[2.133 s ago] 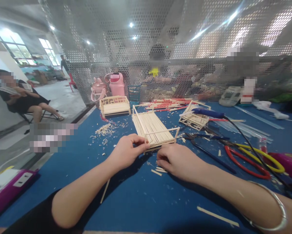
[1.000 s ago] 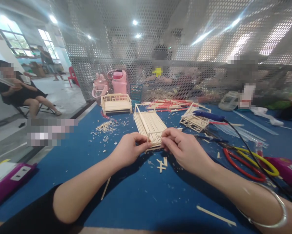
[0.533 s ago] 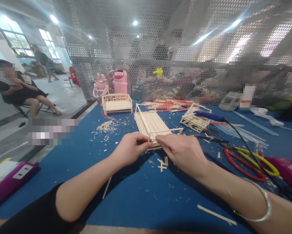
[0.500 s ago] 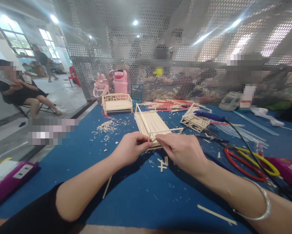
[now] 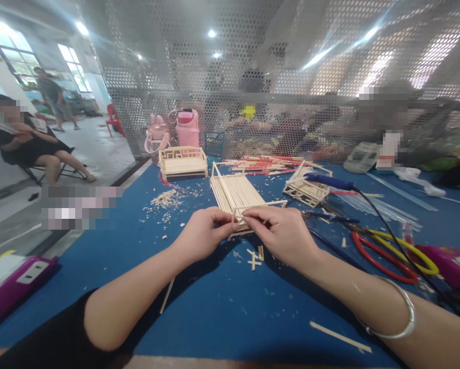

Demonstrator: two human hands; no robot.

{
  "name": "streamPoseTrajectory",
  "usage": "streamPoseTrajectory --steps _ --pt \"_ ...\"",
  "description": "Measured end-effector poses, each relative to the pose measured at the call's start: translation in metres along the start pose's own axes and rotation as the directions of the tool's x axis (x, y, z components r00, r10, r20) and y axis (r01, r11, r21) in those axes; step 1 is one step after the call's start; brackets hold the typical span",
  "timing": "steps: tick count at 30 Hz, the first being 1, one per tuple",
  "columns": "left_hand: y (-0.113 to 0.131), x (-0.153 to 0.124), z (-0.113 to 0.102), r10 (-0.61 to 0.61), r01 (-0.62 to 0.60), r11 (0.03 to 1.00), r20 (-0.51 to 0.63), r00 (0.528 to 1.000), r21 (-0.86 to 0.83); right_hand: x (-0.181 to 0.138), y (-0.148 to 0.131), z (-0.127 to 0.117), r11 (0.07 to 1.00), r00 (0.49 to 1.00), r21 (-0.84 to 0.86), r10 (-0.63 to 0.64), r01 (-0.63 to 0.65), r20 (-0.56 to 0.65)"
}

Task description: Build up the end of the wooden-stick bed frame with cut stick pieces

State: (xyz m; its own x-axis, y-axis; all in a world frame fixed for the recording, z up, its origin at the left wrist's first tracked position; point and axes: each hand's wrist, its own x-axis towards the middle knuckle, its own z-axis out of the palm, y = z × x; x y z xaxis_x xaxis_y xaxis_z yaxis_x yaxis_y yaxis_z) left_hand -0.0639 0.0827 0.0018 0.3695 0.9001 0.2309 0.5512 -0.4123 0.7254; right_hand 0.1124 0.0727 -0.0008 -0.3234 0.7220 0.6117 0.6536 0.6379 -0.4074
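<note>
A miniature bed frame (image 5: 241, 190) built of pale wooden sticks lies on the blue tabletop before me, its slats running away from me. My left hand (image 5: 204, 234) is closed in a pinch at the near left corner post of this frame. From the right, my right hand (image 5: 287, 231) pinches a short thin wooden stick beside that post, below the raised front rail (image 5: 268, 204). The fingertips of both hands nearly meet, and they partly hide the corner and the stick's ends.
A finished-looking stick bench (image 5: 183, 163) stands behind on the left. At right, a blue-handled tool (image 5: 328, 180) with a black cord rests on another stick model (image 5: 309, 190). Stick scraps (image 5: 254, 259), red and yellow cables (image 5: 383, 266), and a purple power strip (image 5: 32, 274) lie around.
My right hand's fingers have shifted slightly at the corner, its wrist turning a little. The left hand keeps its pinch. A person in the background has moved left.
</note>
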Motion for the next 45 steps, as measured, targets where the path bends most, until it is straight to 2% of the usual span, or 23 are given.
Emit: streamPoseTrajectory --steps 8,17,21,25,28,32,36,38,42,45 --pt "0.0 0.001 0.0 0.011 -0.011 1.0 -0.002 1.0 0.012 -0.001 0.005 0.001 0.998 0.999 0.058 0.039 -0.038 -0.015" --pt "-0.001 0.0 0.0 0.002 -0.002 1.0 0.001 1.0 -0.005 -0.002 0.005 0.009 0.966 0.989 0.226 0.141 -0.125 -0.053" --pt "0.0 0.0 -0.001 0.002 -0.002 1.0 0.001 1.0 0.02 -0.003 0.005 0.009 0.97 0.991 0.219 0.122 -0.108 -0.054" --pt "0.004 0.001 -0.002 0.037 -0.037 0.999 -0.05 0.998 0.007 -0.002 0.003 0.01 0.971 0.994 0.226 0.09 -0.075 -0.059" --pt "0.006 0.002 -0.001 0.016 -0.018 0.999 -0.091 0.996 -0.028 -0.001 0.002 0.012 0.963 0.994 0.258 0.097 -0.079 -0.058" --pt "0.006 0.002 -0.001 -0.035 0.033 0.999 -0.088 0.996 -0.033 -0.003 0.003 0.016 0.936 0.986 0.33 0.151 -0.12 -0.07" --pt "0.006 0.0 0.0 -0.053 0.049 0.998 -0.092 0.994 -0.048 -0.007 0.005 0.021 0.873 0.971 0.453 0.232 -0.181 -0.058" --pt "0.006 0.0 0.0 -0.056 0.05 0.997 -0.09 0.994 -0.062 -0.008 0.005 0.023 0.81 0.958 0.541 0.285 -0.227 -0.025" --pt "0.007 0.001 0.0 -0.062 0.056 0.997 -0.092 0.994 -0.06 -0.008 0.002 0.025 0.621 0.93 0.728 0.363 -0.291 0.062" --pt "0.008 0.002 0.0 -0.078 0.074 0.996 -0.095 0.992 -0.043 -0.007 0.0 0.024 0.566 0.912 0.76 0.402 -0.32 0.084"
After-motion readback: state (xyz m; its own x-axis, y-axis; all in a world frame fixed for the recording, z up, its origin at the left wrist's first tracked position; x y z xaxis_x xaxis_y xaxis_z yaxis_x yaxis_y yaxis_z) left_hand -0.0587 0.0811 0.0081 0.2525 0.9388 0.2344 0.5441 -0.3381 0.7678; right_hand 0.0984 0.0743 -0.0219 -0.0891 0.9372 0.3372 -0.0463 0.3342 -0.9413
